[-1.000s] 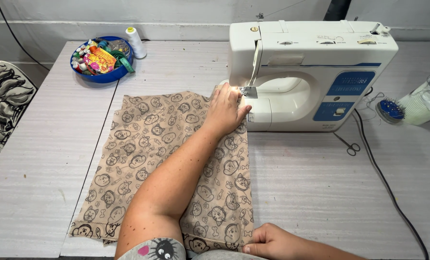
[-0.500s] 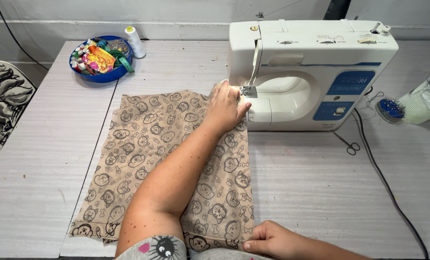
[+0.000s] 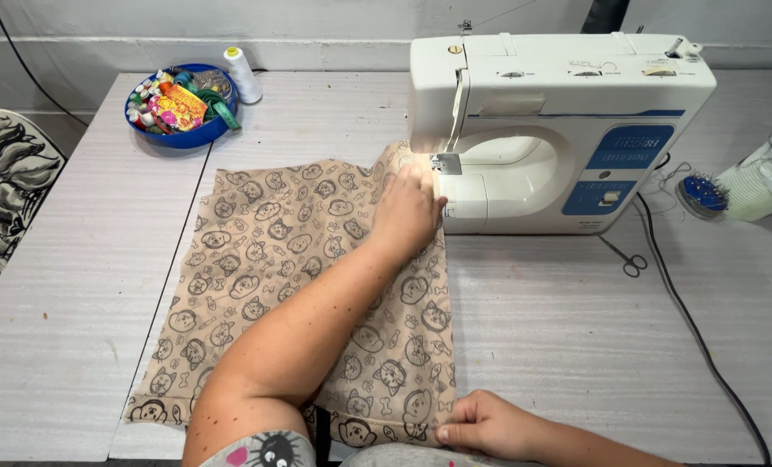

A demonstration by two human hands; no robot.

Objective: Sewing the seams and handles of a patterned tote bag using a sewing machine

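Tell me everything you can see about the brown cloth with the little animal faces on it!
The cloth is thin tan fabric printed with dark outlines of cat and dog faces, bones and paws. It lies flat on the pale table, its far right corner under the needle of the white sewing machine. The left hand presses it down beside the needle, and the right hand pinches its near right corner. The forearm lies across it.

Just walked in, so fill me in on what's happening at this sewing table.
A person is running tan animal-print fabric through a white sewing machine. The left hand lies flat on the cloth right beside the presser foot, and the right hand pinches the fabric's near edge at the table's front. A blue bowl of sewing notions, a white thread spool and small scissors sit off to the sides.
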